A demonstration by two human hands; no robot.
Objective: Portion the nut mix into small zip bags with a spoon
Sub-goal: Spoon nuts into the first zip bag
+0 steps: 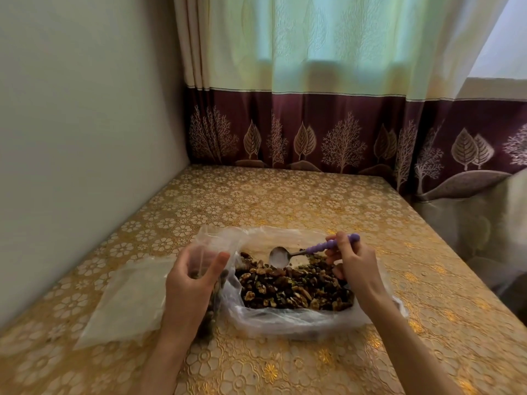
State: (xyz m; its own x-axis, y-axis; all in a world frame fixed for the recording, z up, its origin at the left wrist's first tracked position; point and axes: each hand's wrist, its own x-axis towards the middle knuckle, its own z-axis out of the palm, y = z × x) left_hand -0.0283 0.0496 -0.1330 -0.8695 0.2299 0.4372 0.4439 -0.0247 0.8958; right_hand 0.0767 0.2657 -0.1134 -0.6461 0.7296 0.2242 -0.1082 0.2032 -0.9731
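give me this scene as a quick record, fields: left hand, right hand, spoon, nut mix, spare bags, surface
left hand: holds small zip bag upright, some nuts inside
right hand: grips spoon handle
spoon: purple handle, bowl empty, above the mix
nut mix: in large open plastic bag
spare bags: flat, left of the hands
surface: gold floral tablecloth

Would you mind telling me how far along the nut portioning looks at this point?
Early on. The left hand holds a small zip bag that already has some nuts in it. The right hand holds the purple-handled spoon, bowl empty, over the nut mix. Most of the mix remains in the large bag; flat empty bags wait at the left.
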